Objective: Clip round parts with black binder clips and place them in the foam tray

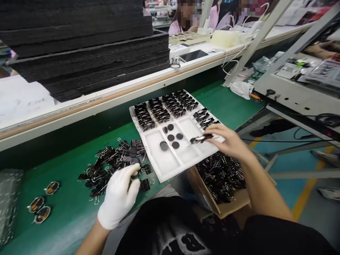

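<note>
My left hand (119, 194), in a white glove, is at the right edge of a loose pile of black binder clips (106, 164); its thumb and forefinger are apart, with dark clips and discs just beyond the fingertips. My bare right hand (224, 140) pinches a black binder clip (200, 138) above the right part of a white foam tray (166, 173). Rows of black clips (159, 110) fill the tray's far compartments, and more stand along its right side. Several black discs (170, 137) lie in the middle of the tray.
A cardboard box (205, 191) full of binder clips is below the tray's near right edge. Three round metal-rimmed pieces (42, 214) and clear plastic packs (9, 205) lie at the left. Black foam sheets (106, 63) are stacked on the shelf. People sit beyond it.
</note>
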{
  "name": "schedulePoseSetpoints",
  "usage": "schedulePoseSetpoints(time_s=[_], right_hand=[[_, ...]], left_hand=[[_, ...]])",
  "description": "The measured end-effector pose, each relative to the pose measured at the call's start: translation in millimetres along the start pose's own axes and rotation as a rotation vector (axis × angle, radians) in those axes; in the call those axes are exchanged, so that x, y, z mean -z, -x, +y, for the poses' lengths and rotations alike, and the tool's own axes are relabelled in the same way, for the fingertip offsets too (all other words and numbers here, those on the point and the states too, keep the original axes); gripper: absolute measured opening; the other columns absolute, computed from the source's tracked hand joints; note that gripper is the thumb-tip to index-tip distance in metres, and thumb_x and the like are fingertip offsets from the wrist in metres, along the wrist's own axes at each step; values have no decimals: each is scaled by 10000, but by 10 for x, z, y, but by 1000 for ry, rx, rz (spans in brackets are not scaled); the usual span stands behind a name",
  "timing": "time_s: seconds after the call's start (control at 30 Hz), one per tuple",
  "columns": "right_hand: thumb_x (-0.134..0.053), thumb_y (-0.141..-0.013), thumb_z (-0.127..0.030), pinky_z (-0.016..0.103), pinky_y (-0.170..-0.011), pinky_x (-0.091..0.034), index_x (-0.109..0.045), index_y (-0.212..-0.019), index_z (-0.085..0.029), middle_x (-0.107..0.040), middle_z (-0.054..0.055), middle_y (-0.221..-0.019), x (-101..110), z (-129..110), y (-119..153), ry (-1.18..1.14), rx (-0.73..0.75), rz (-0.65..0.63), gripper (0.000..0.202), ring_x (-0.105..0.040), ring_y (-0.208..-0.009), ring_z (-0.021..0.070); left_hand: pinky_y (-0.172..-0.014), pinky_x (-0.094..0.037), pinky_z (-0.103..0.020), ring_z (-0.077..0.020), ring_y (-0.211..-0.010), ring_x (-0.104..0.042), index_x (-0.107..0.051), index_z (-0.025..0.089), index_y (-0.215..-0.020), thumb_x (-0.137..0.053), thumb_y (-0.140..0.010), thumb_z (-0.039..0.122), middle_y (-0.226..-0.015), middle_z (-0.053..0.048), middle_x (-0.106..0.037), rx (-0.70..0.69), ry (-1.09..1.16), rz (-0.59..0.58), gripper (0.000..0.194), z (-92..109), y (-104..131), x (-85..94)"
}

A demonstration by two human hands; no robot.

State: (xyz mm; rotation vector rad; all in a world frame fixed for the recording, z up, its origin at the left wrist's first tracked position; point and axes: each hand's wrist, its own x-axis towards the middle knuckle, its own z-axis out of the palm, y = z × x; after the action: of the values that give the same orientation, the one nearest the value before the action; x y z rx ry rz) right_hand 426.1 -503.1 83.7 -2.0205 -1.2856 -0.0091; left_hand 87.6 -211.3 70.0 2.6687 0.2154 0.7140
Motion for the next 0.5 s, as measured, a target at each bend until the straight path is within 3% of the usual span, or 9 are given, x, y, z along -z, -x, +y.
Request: schedulePoseSetpoints(time_s=[0.1, 0.2, 0.3, 0.5], right_hand=[[-665, -919, -524, 679, -1103, -376, -808, -1021, -286, -618, 157, -1285, 409, 868, 104, 307, -134, 63, 296, -530, -1254, 397], [-665, -892, -515, 699, -1080, -381, -819, -1007, -292, -593, 171, -1318, 521, 1425, 186, 429, -229, 5, 295, -488, -1295, 416], [-640, -895, -449, 673, -1101, -380, -809, -1035, -277, -588, 172, -1336, 448, 1622, 201, 432, -210, -27, 279, -501, -1311, 397], [-570, -938, -413, 619, -1133, -355, -793, -1051, -246, -608, 182, -1328, 345, 1586, 187, 410, -161, -32, 301, -529, -1316, 367]], left_hand=[[-892, -587, -376, -202, -978, -732, -585, 226, -1326, -455, -1036, 247, -1144, -68, -749, 72, 44, 11, 319, -123, 81, -8], [-894, -598, -370, -195, -972, -746, -601, 226, -1309, -437, -1044, 253, -1161, -65, -751, 121, 105, 10, 313, -169, 93, -49], [-892, -603, -366, -195, -972, -752, -615, 225, -1295, -444, -1042, 271, -1173, -63, -754, 140, 136, 8, 308, -174, 74, -74], [-877, -611, -343, -184, -970, -758, -631, 227, -1280, -434, -1048, 302, -1172, -50, -759, 201, 172, -2, 313, -238, 109, -35]])
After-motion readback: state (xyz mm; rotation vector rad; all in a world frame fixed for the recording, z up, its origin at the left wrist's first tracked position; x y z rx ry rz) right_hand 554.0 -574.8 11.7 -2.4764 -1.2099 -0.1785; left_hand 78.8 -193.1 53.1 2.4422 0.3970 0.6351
